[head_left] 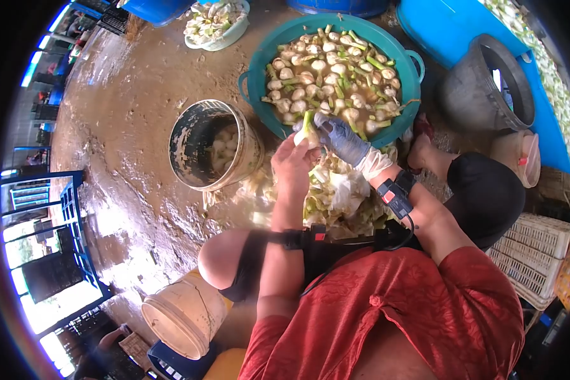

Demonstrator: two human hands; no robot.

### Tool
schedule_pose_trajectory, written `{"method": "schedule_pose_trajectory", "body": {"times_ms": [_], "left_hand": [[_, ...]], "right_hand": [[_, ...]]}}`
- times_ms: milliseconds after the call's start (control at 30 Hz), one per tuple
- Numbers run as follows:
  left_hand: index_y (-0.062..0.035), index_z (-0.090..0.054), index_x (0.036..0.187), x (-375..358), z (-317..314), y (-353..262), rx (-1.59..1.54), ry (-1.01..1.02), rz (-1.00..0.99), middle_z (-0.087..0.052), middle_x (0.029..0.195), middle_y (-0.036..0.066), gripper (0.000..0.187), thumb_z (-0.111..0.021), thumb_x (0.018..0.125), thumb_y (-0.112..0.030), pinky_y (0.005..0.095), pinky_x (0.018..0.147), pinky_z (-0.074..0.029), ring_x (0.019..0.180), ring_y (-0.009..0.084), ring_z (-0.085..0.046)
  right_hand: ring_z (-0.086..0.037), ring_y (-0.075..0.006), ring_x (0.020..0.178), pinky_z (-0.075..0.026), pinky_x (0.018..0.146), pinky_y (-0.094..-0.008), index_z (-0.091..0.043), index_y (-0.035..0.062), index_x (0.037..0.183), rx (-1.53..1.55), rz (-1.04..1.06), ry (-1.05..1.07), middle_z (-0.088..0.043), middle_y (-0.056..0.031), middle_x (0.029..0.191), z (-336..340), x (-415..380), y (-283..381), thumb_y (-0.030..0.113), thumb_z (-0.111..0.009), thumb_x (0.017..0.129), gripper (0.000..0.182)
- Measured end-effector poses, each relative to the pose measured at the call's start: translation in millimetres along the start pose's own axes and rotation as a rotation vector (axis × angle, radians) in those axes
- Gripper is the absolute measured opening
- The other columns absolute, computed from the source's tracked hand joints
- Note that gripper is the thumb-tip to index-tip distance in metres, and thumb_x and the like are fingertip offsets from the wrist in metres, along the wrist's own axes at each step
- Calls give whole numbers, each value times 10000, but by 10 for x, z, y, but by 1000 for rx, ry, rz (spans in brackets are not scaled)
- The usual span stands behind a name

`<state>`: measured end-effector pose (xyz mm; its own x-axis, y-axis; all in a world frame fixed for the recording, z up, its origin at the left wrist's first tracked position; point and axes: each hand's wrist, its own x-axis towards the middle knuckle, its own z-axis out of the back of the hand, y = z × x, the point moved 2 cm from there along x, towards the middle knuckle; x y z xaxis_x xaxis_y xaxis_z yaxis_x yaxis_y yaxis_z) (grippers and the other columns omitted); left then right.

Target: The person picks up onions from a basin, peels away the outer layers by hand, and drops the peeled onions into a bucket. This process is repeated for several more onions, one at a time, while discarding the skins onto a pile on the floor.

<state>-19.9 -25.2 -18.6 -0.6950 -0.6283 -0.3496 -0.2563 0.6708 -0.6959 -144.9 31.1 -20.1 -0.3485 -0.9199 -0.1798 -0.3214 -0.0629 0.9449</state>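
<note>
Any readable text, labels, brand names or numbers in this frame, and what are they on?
None can be read.
Wrist device on the right arm: a red patch and a small light mark, too blurred to read.
Dirty bucket: only stains, no lettering.
Teal basin, white crate and pale bucket: no print shows.
The left hand and gloved right hand bear no text.

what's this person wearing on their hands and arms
The left hand is bare. The right hand wears a blue glove with a white cuff. A black wrist device with a red mark and a cable sits on the right forearm. Red short sleeves.
</note>
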Motion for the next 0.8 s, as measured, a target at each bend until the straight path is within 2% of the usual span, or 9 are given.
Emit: {"method": "schedule_pose_trajectory", "body": {"times_ms": [67, 133, 167, 233, 467, 633, 700, 733, 800], "left_hand": [[94, -495, 1147, -18, 13, -34, 290, -185, -247, -616, 946, 124, 379, -626, 824, -56, 258, 699, -512, 792, 167, -610], [88, -505, 1122, -40, 23, -23, 449, -231, -293, -616, 921, 103, 418, -680, 751, 9, 247, 702, -506, 789, 139, -599], [84, -512, 1101, -48, 16, -18, 576, -216, -381, -617, 912, 101, 427, -699, 723, 22, 248, 700, -506, 782, 135, -600], [72, -528, 1048, -57, 12, -8, 710, -209, -515, -621, 903, 97, 445, -737, 655, 57, 250, 700, -507, 770, 130, -601], [60, -533, 1043, -110, 46, -83, 651, -222, -344, -625, 897, 104, 429, -739, 668, 26, 254, 692, -506, 766, 135, -606], [19, -540, 1039, -125, 22, -99, 208, -148, -262, -627, 891, 103, 391, -732, 698, 7, 253, 637, -512, 738, 155, -602], [17, -542, 1035, -116, 46, -146, 110, -52, -169, -626, 918, 106, 355, -718, 729, -25, 263, 652, -520, 756, 161, -613], [15, -543, 1031, -113, 42, -148, 11, 43, -75, -624, 944, 108, 323, -704, 760, -58, 273, 666, -528, 774, 168, -625], [16, -543, 1026, -110, 10, -131, 1, 29, -100, -626, 937, 104, 320, -707, 761, -60, 268, 663, -524, 763, 161, -621]], "right_hand": [[-574, -106, 809, -460, 767, -279, -588, 13, 1045, 162, -122, -82, -638, -51, 909, 1, -30, 51, 346, -435, 959, 376], [-552, -99, 711, -450, 670, -293, -614, 4, 970, -184, -135, -47, -633, -47, 809, 61, -16, 41, 384, -495, 929, 401], [-500, -104, 613, -423, 584, -314, -628, -5, 844, -410, 116, -99, -611, -43, 702, 1, -16, 23, 423, -594, 866, 430], [-492, -111, 592, -422, 566, -312, -625, -14, 820, -323, 26, -158, -611, -49, 686, -89, 24, -41, 412, -631, 838, 426], [-518, -106, 586, -448, 564, -285, -629, -33, 872, -198, -37, -177, -626, -65, 700, -97, -93, 13, 289, -652, 839, 325], [-538, -83, 624, -469, 579, -260, -633, -18, 895, -24, 13, -53, -634, -66, 734, -10, -123, -49, 192, -589, 879, 216], [-544, -78, 627, -470, 579, -238, -635, -12, 897, -995, 723, -47, -624, -48, 718, 97, -83, -130, 195, -581, 885, 214], [-544, -78, 627, -470, 579, -238, -635, -12, 897, -995, 722, -48, -624, -48, 718, 75, -118, -113, 195, -581, 885, 214], [-533, -87, 585, -446, 539, -241, -628, -10, 860, 22, 88, -105, -593, -19, 662, 56, -177, -80, 226, -572, 899, 246]]}}
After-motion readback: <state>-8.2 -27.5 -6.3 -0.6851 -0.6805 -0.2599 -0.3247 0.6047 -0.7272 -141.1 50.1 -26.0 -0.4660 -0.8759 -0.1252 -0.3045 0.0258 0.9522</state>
